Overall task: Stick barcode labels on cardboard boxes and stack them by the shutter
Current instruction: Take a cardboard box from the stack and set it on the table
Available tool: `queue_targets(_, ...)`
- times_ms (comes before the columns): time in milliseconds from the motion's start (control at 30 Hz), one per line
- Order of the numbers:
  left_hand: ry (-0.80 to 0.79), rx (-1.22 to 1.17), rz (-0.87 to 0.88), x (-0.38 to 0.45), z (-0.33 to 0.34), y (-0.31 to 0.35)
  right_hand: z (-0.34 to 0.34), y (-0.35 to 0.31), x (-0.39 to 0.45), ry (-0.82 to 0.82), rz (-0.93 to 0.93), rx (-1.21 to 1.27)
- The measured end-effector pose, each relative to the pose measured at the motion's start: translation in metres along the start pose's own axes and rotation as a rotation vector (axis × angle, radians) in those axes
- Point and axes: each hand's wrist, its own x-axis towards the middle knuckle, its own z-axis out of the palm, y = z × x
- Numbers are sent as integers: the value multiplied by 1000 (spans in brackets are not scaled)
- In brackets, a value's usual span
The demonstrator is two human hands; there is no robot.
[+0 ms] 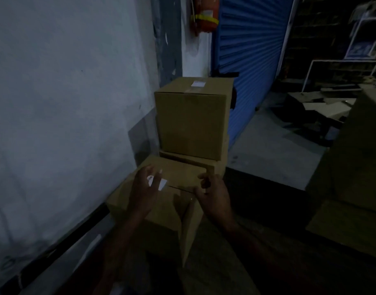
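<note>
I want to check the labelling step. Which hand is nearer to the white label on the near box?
Left. The left hand hovers right over the white label, partly covering it. The right hand is further right, at the right edge of the near box.

The boxes are plain brown cardboard: the near box [161,201] carries a white label [159,183] with a small dark mark at its corner, and the tall box [191,124] behind it bears its own white label [198,83] above a strip of pale tape. The shutter [251,50] is bright blue with horizontal ribbing and a white edge frame, and beside it hangs a red extinguisher [205,18] banded in yellow. The wall [65,92] is a mottled greyish white with a dark skirting, and the floor [268,150] is grey.
</note>
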Motion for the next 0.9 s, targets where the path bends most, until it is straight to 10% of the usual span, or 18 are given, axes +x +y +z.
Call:
queue_targets(367,-173,406,-272,72,-29,-104,68,2,-22,-181,294,-160)
queue_targets(900,-236,331,-276,-83,-8,-13,-55,24,-126,-81,364,-89)
